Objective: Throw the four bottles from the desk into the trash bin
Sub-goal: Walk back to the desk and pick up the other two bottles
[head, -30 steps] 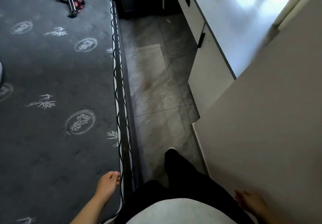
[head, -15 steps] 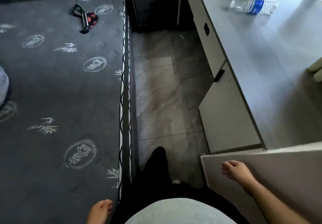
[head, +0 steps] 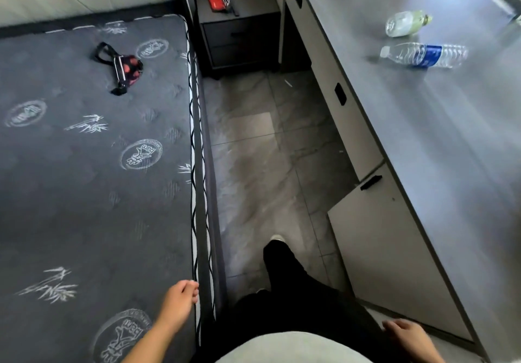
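Two plastic bottles lie on their sides on the grey desk (head: 439,142) at the upper right. One is a clear bottle with a blue label (head: 424,55). Behind it lies a clear bottle with a pale green cap (head: 407,22). Both are far ahead of my hands. My left hand (head: 180,303) hangs low over the mattress edge, fingers loosely curled and empty. My right hand (head: 408,337) is at the bottom right beside the desk cabinet, fingers loosely apart and empty. No trash bin is in view.
A dark mattress (head: 84,165) fills the left side, with a small black and red pouch (head: 125,69) on it. A narrow tiled aisle (head: 262,159) runs between bed and desk. A dark nightstand (head: 239,24) with a red object stands at the aisle's far end.
The view has advanced along the aisle, bringing the nightstand and both bottles closer. My right hand dropped from the white panel to my side; my left hand swung forward.
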`<state>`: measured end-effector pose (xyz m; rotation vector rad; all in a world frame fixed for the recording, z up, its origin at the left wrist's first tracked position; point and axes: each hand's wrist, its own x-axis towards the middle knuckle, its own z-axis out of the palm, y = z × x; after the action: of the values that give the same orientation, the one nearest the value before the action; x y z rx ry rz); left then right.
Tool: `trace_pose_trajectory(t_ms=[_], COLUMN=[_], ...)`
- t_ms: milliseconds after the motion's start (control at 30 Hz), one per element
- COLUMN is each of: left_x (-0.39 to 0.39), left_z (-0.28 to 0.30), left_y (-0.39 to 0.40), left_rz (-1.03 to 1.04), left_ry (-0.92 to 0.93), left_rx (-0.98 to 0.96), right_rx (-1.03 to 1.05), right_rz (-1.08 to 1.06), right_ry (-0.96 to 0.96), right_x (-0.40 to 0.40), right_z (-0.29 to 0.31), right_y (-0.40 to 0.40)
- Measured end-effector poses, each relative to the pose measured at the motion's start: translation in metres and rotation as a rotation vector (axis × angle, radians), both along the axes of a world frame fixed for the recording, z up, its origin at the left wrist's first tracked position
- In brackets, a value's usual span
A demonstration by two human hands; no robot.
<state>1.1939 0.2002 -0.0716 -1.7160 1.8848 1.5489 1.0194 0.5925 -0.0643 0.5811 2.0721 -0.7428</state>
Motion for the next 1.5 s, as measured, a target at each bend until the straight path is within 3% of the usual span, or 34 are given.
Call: trace_pose_trajectory(t_ms=[433, 767, 1067, 1500], left_x=[-0.093, -0.222, -0.386, -0.517], left_z=[-0.018, -0.025, 0.0, -0.015], left_y=[-0.089, -0.212, -0.287, -0.346], left_rz=[0.086, -0.026, -0.245, -0.322], left_ry=[-0.16, -0.129, -0.033, -0.139], left_rx=[-0.015, -0.007, -0.008, -0.05], right_rx=[-0.193, -0.061, 0.043, -0.065], right_rz=[0.016, -0.081, -0.237, -0.235], right_ry=[0.147, 0.047, 0.017, 0.128], right_x=[-0.214, -0.26, -0.282, -0.448], right_z=[-0.01, -0.035, -0.006, -0.017], right_y=[-0.14, -0.197, -0.238, -0.318])
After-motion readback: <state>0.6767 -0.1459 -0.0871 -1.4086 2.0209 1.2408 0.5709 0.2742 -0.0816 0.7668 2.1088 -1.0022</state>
